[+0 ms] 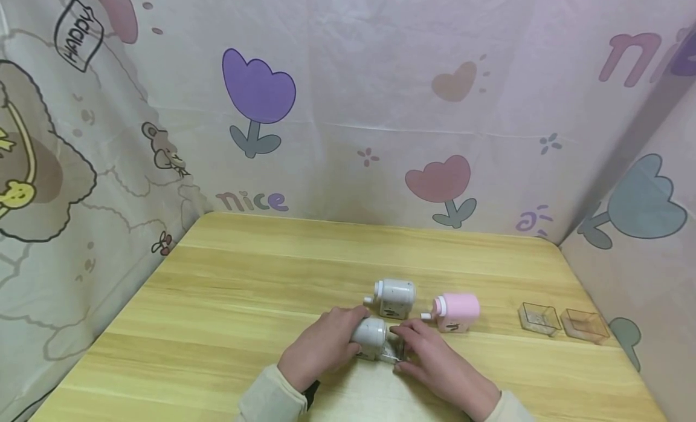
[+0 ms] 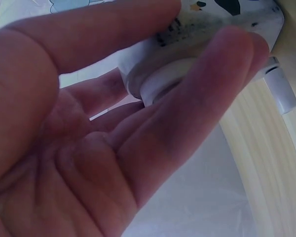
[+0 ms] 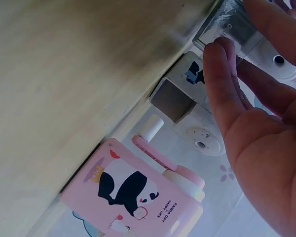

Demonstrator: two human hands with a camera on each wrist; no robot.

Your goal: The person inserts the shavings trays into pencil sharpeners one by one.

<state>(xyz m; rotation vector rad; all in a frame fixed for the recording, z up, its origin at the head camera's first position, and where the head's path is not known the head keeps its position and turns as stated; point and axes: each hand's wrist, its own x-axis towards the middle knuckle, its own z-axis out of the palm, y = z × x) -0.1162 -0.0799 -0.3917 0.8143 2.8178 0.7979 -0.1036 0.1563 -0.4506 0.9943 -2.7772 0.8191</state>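
A grey speckled crank pencil sharpener point(image 1: 370, 332) stands on the table, and my left hand point(image 1: 321, 349) grips it from the left side. Its clear drawer point(image 1: 393, 352) sticks out at the body's right end. My right hand point(image 1: 440, 361) pinches that drawer between thumb and fingers; the right wrist view shows the drawer point(image 3: 222, 24) close to the fingertips. How far the drawer sits inside the body is hidden. In the left wrist view, fingers lie around the sharpener body point(image 2: 187, 32).
Behind stands a second grey sharpener point(image 1: 399, 292), its drawer slot point(image 3: 172, 101) bare. To the right is a pink panda sharpener point(image 1: 459, 313). Farther right lie two loose drawers, one clear point(image 1: 538, 330) and one orange-tinted point(image 1: 586, 334). Printed cloth point(image 1: 337, 168) hangs around the wooden table point(image 1: 244, 271).
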